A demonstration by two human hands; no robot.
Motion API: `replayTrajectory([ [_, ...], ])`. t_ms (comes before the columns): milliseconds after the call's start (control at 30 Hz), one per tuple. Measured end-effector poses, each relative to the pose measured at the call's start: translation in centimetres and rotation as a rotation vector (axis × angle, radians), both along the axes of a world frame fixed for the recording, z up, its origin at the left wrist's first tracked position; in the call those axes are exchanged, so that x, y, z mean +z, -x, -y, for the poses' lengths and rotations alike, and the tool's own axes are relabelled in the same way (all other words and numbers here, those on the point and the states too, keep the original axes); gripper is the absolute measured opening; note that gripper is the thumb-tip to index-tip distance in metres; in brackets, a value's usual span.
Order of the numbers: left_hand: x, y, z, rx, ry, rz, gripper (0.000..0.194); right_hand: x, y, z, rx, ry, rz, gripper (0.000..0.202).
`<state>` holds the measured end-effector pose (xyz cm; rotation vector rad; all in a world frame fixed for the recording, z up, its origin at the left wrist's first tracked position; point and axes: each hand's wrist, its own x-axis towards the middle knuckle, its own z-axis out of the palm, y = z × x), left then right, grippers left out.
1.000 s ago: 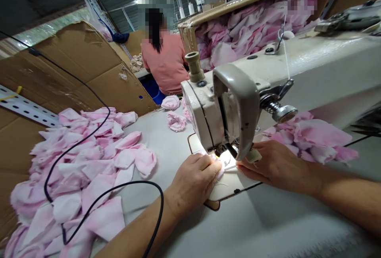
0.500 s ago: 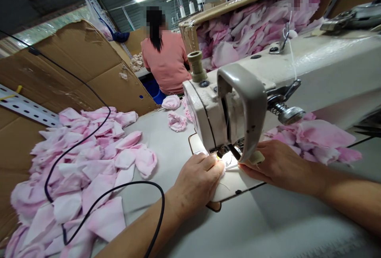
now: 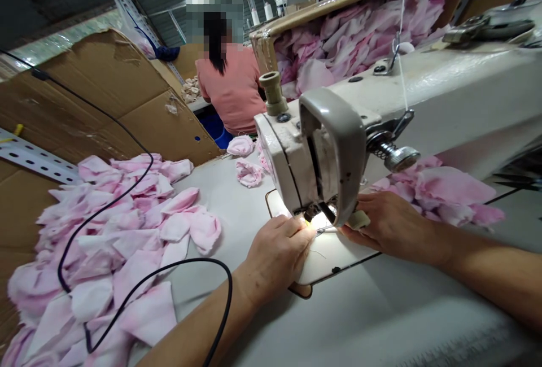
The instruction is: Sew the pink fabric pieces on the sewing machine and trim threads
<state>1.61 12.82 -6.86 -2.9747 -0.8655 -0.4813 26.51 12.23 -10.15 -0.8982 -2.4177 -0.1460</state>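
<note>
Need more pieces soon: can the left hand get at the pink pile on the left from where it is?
Probably yes. The left hand is at the needle; bare table lies between it and the pink pile. Only the black cable crosses that way.

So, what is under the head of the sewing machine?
Under the sewing machine the left hand and right hand meet on the lit plate. The needle and any fabric are covered.

One sewing machine (image 3: 381, 113) stands at two o'clock. Two hands work beneath it: the left hand (image 3: 277, 254) and the right hand (image 3: 392, 226). One black cable (image 3: 127, 293) loops at eight o'clock. One co-worker (image 3: 231, 87) sits at twelve o'clock. Pink fabric pieces (image 3: 118, 226) are too many to count.
</note>
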Motion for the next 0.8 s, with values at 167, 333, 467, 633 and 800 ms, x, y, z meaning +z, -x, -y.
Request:
replayTrajectory([
  [167, 0.6, 0.5, -0.2, 0.065, 0.134, 0.116, 0.018, 0.2, 0.1, 0.0, -0.016, -0.047, -0.010, 0.025],
  [333, 0.6, 0.8, -0.5, 0.120, 0.213, 0.185, 0.019, 0.6, 0.3, 0.0, -0.019, -0.060, -0.014, 0.028],
  [467, 0.5, 0.7, -0.4, 0.133, 0.192, 0.212, 0.014, 0.7, 0.6, 0.2, -0.002, -0.052, 0.003, 0.027],
  [633, 0.5, 0.6, 0.0, 0.100, 0.210, 0.207, 0.012, 0.6, 1.1, 0.6, -0.007, -0.096, 0.036, 0.028],
  [800, 0.1, 0.8, 0.3, 0.043, 0.030, 0.168, 0.010, 0.2, 1.1, 0.4, 0.009, -0.014, -0.068, 0.026],
])
